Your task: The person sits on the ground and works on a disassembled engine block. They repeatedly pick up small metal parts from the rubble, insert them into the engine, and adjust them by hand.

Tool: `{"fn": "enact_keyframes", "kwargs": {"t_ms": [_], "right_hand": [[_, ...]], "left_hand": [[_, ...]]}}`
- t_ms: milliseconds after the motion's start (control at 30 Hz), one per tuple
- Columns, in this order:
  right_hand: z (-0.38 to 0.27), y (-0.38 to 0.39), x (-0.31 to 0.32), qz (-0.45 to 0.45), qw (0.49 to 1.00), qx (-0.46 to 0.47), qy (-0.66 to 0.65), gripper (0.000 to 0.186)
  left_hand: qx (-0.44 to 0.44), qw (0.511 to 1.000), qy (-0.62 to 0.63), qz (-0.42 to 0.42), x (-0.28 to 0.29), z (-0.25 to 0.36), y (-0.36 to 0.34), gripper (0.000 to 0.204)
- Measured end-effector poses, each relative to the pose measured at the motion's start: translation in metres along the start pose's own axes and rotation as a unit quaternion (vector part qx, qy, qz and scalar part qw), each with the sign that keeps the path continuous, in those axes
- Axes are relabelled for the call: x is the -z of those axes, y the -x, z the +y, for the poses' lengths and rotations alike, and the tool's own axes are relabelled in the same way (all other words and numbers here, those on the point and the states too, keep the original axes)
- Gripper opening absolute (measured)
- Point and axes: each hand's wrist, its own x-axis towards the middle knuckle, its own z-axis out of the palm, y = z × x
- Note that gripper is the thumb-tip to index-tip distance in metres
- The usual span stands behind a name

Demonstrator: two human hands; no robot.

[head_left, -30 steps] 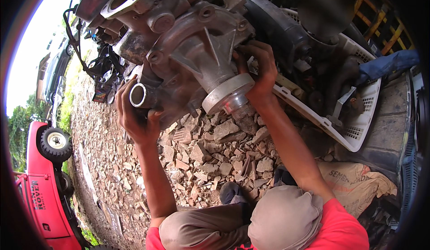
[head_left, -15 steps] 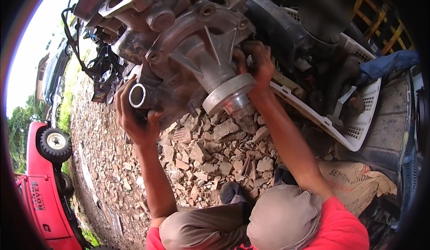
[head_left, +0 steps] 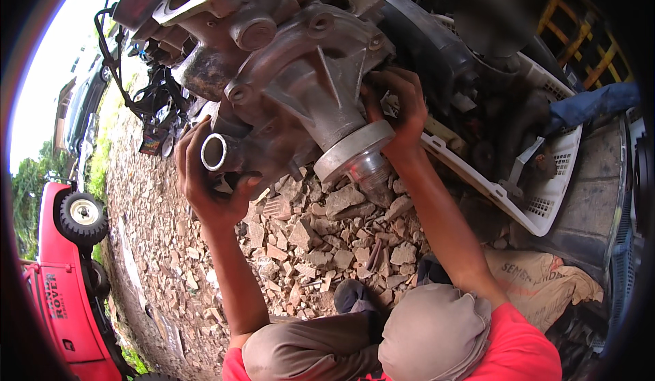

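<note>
A large grey metal water pump (head_left: 300, 88) fills the upper middle of the head view, its ribbed nose pointing down toward me. At the nose's end are a round flange (head_left: 356, 150) and a threaded shaft (head_left: 370, 169). My left hand (head_left: 211, 186) curls round the pump's lower left side, beside an open pipe stub (head_left: 213, 152), thumb underneath. On the opposite side my right hand (head_left: 402, 108) grips the housing with bent fingers; its fingertips are partly hidden. Behind the pump sits a bigger metal casting (head_left: 205, 6) with a flanged opening; whether the two are joined I cannot tell.
Broken tile and stone rubble (head_left: 321, 244) covers the ground below. To the right lie a white plastic crate (head_left: 539, 223) with parts in it, a blue cloth (head_left: 593, 101) and a brown sack (head_left: 546, 285). Black cables (head_left: 116, 74) hang at the upper left; a red vehicle (head_left: 75, 299) stands far left.
The pump has shifted slightly to the right in the view, and both hands have moved with it. My grip looks the same.
</note>
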Motion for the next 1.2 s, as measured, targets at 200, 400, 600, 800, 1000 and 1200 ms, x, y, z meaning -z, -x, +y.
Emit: {"fn": "enact_keyframes", "kwargs": {"t_ms": [200,400,600,800,1000,1200], "right_hand": [[0.002,-0.002,0.004,-0.012,0.999,0.036,0.023,0.033],[0.007,-0.001,0.001,-0.007,0.999,0.029,0.015,0.031],[0.005,0.004,-0.004,0.004,1.000,0.002,0.006,0.024],[0.000,0.011,-0.011,0.012,0.998,-0.055,-0.027,0.023],[-0.006,0.010,-0.006,0.013,0.991,-0.110,-0.070,0.025],[-0.019,0.079,0.012,0.004,0.920,-0.304,-0.247,0.025]], "left_hand": [[-0.024,0.999,-0.025,0.013,-0.002,-0.006,0.002,0.086],[-0.017,0.998,0.010,0.053,-0.010,-0.009,0.003,0.086],[0.002,0.999,0.018,0.042,-0.009,-0.008,0.003,0.085],[0.004,0.998,0.031,0.049,-0.009,-0.006,0.003,0.086],[-0.024,0.999,-0.009,0.035,-0.008,-0.002,0.002,0.082],[0.009,0.995,-0.085,0.041,0.000,0.002,0.042,0.078]]}}
